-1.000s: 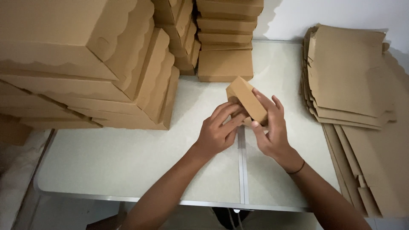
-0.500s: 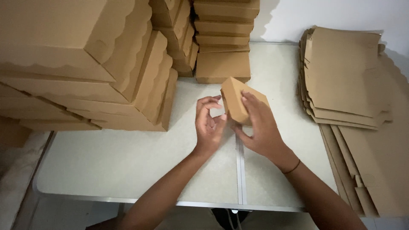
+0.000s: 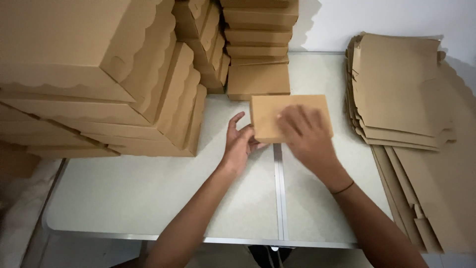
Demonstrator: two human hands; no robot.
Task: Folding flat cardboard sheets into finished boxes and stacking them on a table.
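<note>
Lying flat on the pale bench, near its middle seam, was one small closed brown cardboard box, seen from the single head view. Left hand: fingers loosely curled, open, touching the box's near left corner and side, not closed around it. Right hand: spread flat, palm down, pressing on the lid at the box's right half; motion-blurred, so the fingertip detail could not be told; a thin dark band showed at its wrist. Behind the box, just beyond its far edge, stood a stack of folded boxes. Leaning piles of larger scallop-edged boxes filled the bench's left side. A pile of flat unfolded blanks lay at the right, well apart from the hands.
</note>
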